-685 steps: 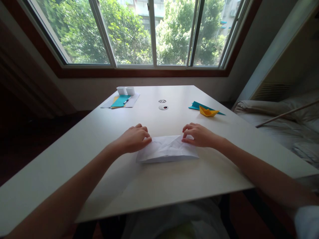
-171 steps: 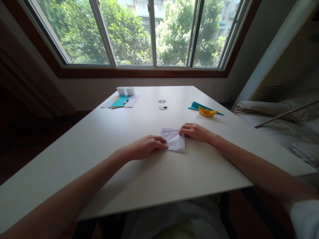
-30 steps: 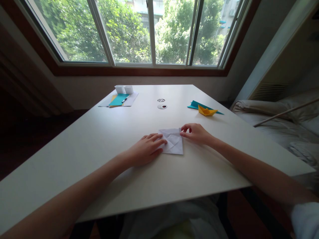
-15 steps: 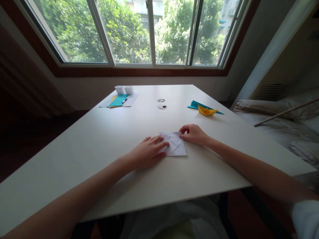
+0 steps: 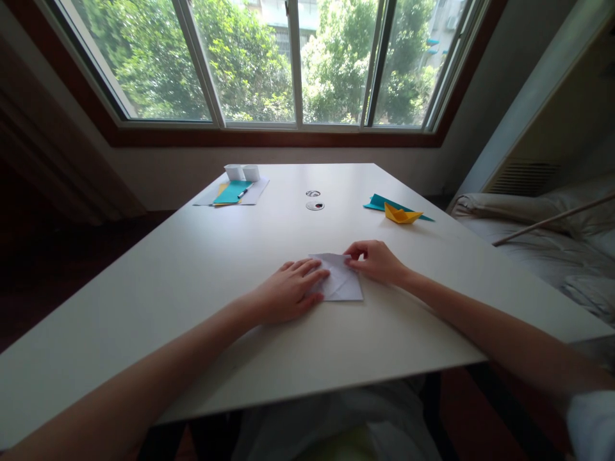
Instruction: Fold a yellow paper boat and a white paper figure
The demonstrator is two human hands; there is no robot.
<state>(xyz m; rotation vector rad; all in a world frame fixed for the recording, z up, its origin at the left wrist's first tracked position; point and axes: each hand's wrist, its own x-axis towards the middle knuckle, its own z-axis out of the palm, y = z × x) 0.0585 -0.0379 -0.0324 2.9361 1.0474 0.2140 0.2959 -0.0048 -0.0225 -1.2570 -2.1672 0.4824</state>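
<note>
On the table (image 5: 192, 256), our left hand (image 5: 293, 289) lies spread over the left part of the folded white paper (image 5: 343, 286); our right hand (image 5: 377, 261) seems to pinch its far right corner. We should press firmly with the left and guide lightly with the right, lest the layers slip. Well beyond, we see loose sheets (image 5: 260, 193), a blue folded paper (image 5: 378, 201), a yellow paper boat (image 5: 401, 214) and a pen (image 5: 246, 190); none blocks us, though our left hand hides one edge.
</note>
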